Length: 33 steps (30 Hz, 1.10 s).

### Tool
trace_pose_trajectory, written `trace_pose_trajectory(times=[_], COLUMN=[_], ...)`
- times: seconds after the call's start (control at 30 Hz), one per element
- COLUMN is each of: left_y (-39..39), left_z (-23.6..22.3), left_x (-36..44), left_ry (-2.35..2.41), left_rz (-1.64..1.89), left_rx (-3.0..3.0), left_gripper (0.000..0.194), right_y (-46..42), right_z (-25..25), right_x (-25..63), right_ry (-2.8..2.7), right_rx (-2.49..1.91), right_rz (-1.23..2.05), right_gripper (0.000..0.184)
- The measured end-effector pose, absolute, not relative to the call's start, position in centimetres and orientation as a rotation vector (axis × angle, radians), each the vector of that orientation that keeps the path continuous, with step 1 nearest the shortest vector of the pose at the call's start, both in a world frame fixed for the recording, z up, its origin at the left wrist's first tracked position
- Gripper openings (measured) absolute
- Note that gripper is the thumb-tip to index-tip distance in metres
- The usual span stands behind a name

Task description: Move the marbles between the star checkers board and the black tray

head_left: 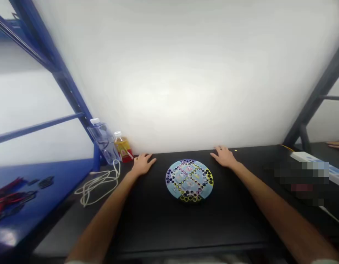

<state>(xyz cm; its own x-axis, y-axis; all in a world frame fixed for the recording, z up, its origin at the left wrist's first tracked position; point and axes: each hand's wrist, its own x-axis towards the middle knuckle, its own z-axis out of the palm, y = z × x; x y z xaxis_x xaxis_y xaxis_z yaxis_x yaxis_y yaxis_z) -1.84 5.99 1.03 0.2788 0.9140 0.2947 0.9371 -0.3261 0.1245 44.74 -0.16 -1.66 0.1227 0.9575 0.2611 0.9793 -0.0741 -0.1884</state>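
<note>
Forearms [109, 220]: two, nearest the camera, reaching forward from the bottom edge with elbows wide, one on each side of the round board [189, 179]; a sliver of pale sleeve [325, 261] showed at the lower end of each.
Left hand [142, 163]: palm down on the worktop [191, 227] near the white wall [169, 84], thumb out toward the middle; its grip was spread, with nothing seen in it.
Right hand [224, 156]: palm down near the wall too, fingers forward, thumb toward the middle; its grip was likewise spread and empty.
Round board: one, lying on the worktop between the hands and a little nearer the camera, apart from both; pale blue, with many dark-centred rings, too small to count surely.
Bottles: one tall clear container [107, 146] with a white cap, and just beside it one smaller amber bottle [123, 148] with a red lower part, close to the left hand.
White cord [100, 181]: one loose tangle, left of the left forearm.
Blue surface [62, 183]: at far left, bearing red and black items [14, 198], too blurred to count.
Right side: one long white-and-blue object [335, 170], partly under a pixelated patch; beyond it, one other person's hand [336, 144] at the picture's edge.
</note>
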Motion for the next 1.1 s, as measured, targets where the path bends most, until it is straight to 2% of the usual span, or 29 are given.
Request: trace_pose_trajectory(times=[0.2, 0.53, 0.9, 1.1], left_y=[6.6, 6.6, 6.1, 5.7], left_z=[0.1, 0.2, 0.6, 0.8], left_x=[-1.8, -2.0, -1.9, -1.8], left_ry=[-1.848, -1.818, -1.836, -1.873], left_rz=[-0.427, -0.439, -0.492, -0.562], left_rx=[-2.347, -2.383, -2.384, -2.369], left_gripper=[0.059, 0.056, 0.055, 0.056], right_y=[1.3, 0.9, 0.6, 0.3], right_z=[-4.2, -3.5, -3.6, -3.3], right_x=[46.1, 45.9, 45.6, 45.5], right_ry=[-1.945, -1.95, -1.843, -1.839], right_rx=[-2.139, -2.122, -2.061, -2.058], right_rz=[-0.071, -0.089, -0.156, -0.17], right_gripper=[0.063, 0.061, 0.054, 0.045])
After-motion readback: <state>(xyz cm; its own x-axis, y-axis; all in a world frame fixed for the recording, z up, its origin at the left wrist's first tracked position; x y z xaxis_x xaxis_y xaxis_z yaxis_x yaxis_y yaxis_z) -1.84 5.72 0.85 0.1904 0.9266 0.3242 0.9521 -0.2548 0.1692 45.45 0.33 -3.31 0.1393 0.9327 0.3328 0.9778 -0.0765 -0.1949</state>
